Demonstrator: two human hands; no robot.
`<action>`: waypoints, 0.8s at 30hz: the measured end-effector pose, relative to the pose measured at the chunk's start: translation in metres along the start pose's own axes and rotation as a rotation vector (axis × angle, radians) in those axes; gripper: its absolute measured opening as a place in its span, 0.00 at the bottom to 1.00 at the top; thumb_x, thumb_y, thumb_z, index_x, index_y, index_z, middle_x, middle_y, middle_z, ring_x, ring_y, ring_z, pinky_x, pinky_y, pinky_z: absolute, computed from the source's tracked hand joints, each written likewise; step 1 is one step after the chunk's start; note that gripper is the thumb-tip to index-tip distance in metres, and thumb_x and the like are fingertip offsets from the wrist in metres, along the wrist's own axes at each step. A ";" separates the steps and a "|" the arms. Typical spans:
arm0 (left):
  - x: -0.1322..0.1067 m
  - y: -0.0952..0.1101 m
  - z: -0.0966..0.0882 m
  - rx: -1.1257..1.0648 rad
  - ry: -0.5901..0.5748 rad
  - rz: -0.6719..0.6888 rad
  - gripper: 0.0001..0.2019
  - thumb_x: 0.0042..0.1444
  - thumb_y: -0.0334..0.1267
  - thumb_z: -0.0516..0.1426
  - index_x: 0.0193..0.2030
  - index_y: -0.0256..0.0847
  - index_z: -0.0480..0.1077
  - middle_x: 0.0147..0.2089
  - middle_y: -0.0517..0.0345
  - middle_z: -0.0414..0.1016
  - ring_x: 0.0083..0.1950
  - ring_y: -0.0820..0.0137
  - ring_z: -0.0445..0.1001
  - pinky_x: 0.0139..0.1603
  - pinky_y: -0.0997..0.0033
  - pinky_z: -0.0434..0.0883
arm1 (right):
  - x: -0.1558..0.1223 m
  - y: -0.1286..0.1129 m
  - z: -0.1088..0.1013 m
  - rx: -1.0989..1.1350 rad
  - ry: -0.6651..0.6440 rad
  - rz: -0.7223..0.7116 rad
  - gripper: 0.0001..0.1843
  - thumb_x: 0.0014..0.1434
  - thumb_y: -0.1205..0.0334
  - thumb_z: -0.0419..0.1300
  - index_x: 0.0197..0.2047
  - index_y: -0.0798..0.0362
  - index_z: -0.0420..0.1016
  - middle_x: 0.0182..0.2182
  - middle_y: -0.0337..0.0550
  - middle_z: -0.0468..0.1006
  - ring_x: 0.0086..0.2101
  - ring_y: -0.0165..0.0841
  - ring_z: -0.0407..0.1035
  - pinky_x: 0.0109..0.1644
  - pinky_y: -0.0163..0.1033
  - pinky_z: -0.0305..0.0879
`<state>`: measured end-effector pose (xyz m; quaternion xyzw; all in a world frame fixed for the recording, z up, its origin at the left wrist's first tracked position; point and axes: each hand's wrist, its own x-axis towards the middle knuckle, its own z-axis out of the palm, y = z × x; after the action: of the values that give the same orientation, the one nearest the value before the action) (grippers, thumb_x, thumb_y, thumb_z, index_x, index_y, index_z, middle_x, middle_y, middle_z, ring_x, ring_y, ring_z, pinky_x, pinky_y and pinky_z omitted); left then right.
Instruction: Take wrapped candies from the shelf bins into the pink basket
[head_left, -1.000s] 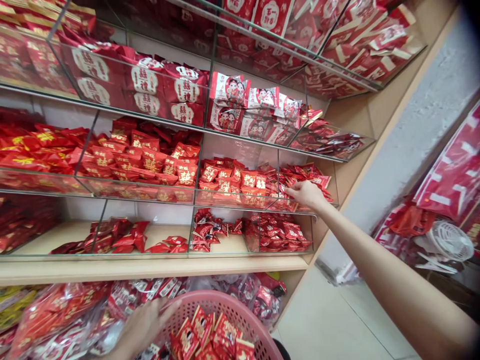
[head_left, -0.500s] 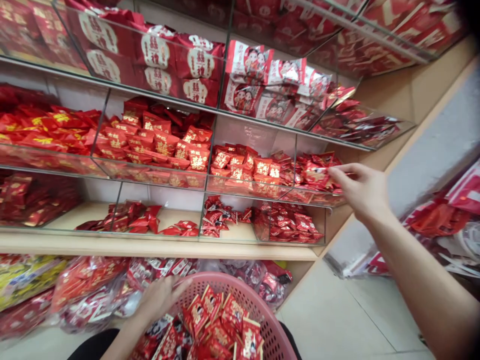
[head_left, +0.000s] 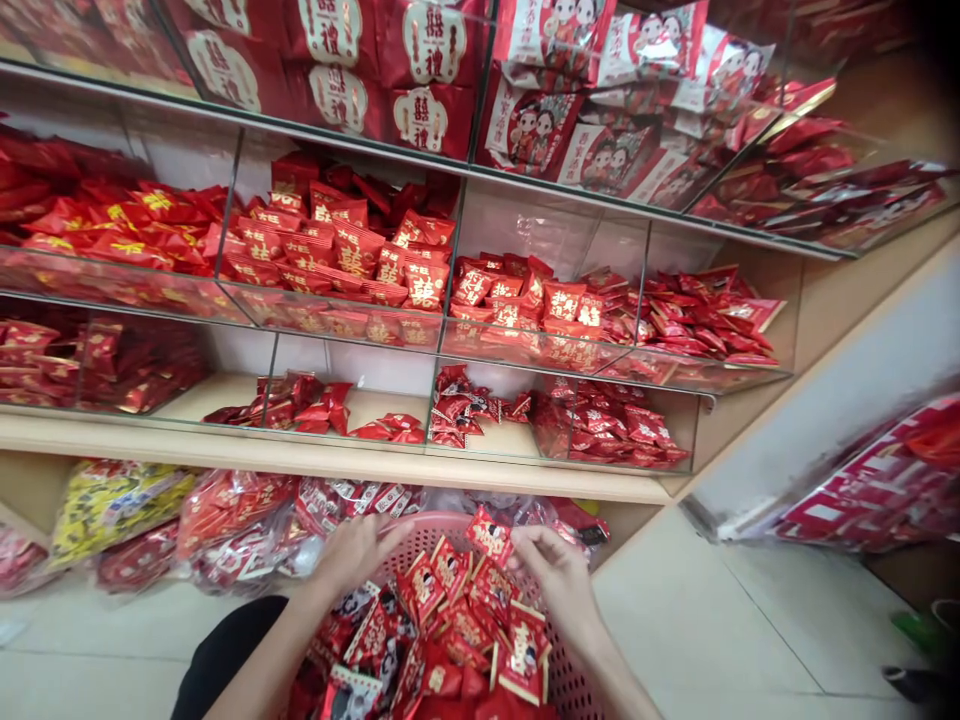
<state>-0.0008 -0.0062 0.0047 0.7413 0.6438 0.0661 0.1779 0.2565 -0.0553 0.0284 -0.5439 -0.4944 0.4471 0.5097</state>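
Your right hand (head_left: 559,575) is above the far right side of the pink basket (head_left: 420,535), with its thumb and fingers pinching the edge of a small red packet (head_left: 489,538). That packet is up at the basket's far rim, its printed face turned towards you, just above the loose packets (head_left: 457,635) heaped inside. Your left hand (head_left: 356,555) is at the far left of the rim, the thumb set apart from the other fingers; you cannot tell from here how firmly they grip, as part of the hand is turned away. The heap below is mostly red with gold print, with some darker wrappers on the left side. A dark-clothed knee (head_left: 225,650) shows to the left of your left forearm. Ahead of you, the wooden shelf (head_left: 375,465) carries clear-fronted compartments of red packets, with larger dark red packs (head_left: 431,45) and white-and-red packs (head_left: 652,45) higher up. Under the shelf, a yellow bag (head_left: 112,510) and an orange-red bag (head_left: 236,510) sit on the left, beyond the basket. The pale tiled floor (head_left: 675,600) spreads out on your right
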 end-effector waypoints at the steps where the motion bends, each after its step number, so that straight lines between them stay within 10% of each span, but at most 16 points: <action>1: 0.000 0.000 -0.001 0.000 -0.002 0.001 0.32 0.56 0.62 0.36 0.35 0.41 0.71 0.34 0.50 0.76 0.40 0.60 0.74 0.40 0.68 0.65 | -0.001 0.010 0.002 0.048 0.002 0.062 0.18 0.49 0.46 0.61 0.31 0.54 0.73 0.21 0.40 0.73 0.23 0.31 0.65 0.28 0.36 0.61; 24: 0.006 -0.006 0.007 0.005 0.006 0.001 0.33 0.54 0.65 0.36 0.35 0.41 0.72 0.34 0.51 0.76 0.39 0.60 0.74 0.38 0.69 0.63 | -0.004 0.058 -0.003 0.014 0.042 0.153 0.24 0.47 0.42 0.61 0.29 0.58 0.71 0.13 0.38 0.71 0.14 0.23 0.57 0.19 0.28 0.51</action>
<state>-0.0029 -0.0005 -0.0049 0.7420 0.6440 0.0670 0.1740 0.2635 -0.0588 -0.0290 -0.5857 -0.4374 0.4770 0.4880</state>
